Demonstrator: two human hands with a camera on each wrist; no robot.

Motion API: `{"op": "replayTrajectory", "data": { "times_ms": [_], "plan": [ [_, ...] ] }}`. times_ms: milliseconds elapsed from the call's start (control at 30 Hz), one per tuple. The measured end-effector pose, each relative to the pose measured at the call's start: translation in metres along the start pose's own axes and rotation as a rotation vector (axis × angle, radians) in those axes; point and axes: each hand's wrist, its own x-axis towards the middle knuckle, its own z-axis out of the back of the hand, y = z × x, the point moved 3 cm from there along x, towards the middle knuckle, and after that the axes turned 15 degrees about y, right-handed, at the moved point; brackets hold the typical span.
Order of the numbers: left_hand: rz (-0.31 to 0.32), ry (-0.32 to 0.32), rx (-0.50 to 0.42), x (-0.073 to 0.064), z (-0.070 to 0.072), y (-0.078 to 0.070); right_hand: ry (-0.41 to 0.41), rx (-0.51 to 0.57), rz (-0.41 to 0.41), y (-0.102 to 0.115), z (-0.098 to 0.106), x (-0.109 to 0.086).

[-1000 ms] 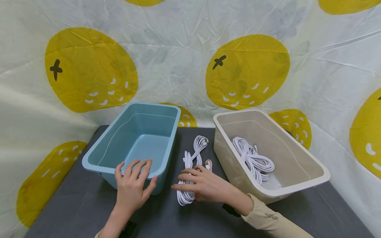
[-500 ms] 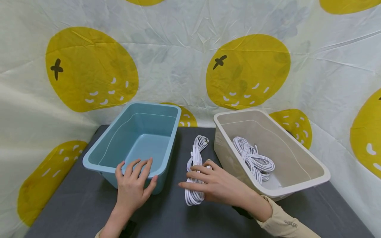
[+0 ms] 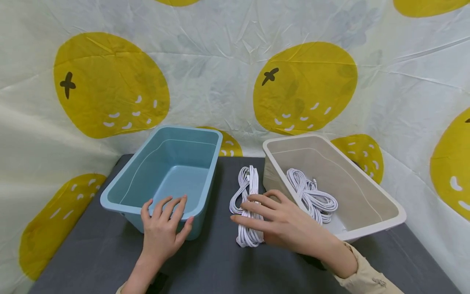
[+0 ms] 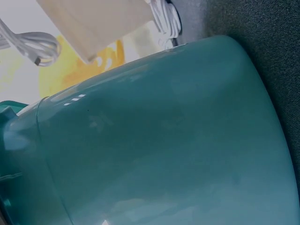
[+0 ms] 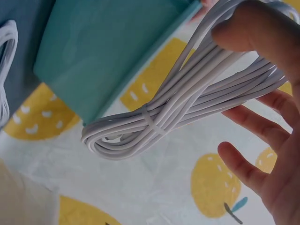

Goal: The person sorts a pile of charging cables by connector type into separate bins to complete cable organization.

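My right hand [image 3: 286, 222] holds a coiled white cable [image 3: 251, 237] above the dark table, between the two bins. In the right wrist view the thumb lies across this cable [image 5: 187, 101], and a thin tie binds its middle. Behind it, a second white cable [image 3: 238, 198] lies on the table, partly covered by the held one in the head view. My left hand [image 3: 161, 234] rests on the near rim of a blue bin [image 3: 214, 163], fingers spread over the edge; the left wrist view shows mostly the bin's outer wall [image 4: 164, 131].
On the right stands a beige bin [image 3: 271, 175] with several coiled white cables [image 3: 317, 200] inside. The blue bin's visible floor is bare. A white cloth [image 3: 213, 77] printed with yellow fruit hangs behind the dark table [image 3: 205, 269].
My right hand has picked up the white cable and moved it right, toward the beige bin. The left hand stays on the blue bin's rim.
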Motion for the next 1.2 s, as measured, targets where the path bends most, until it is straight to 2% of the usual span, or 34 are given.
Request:
{"op": "replayTrajectory", "data": {
  "times_ms": [100,400,600,967,1200],
  "plan": [
    [-0.001,-0.002,-0.003,0.000,0.000,0.000,-0.007,-0.023,-0.002,-0.007,0.008,-0.003],
    [0.000,0.000,-0.002,0.000,0.001,0.001,0.047,-0.111,-0.059,-0.030,0.021,-0.023],
    [-0.001,-0.003,-0.005,0.000,0.001,0.000,0.048,-0.157,-0.055,-0.045,0.027,-0.039],
    [0.000,-0.006,-0.009,0.001,0.001,-0.001,0.197,-0.213,-0.081,-0.068,0.033,-0.062],
    [0.001,-0.007,-0.011,0.001,0.001,-0.001,0.206,-0.224,-0.090,-0.091,0.029,-0.074]
  ]
}}
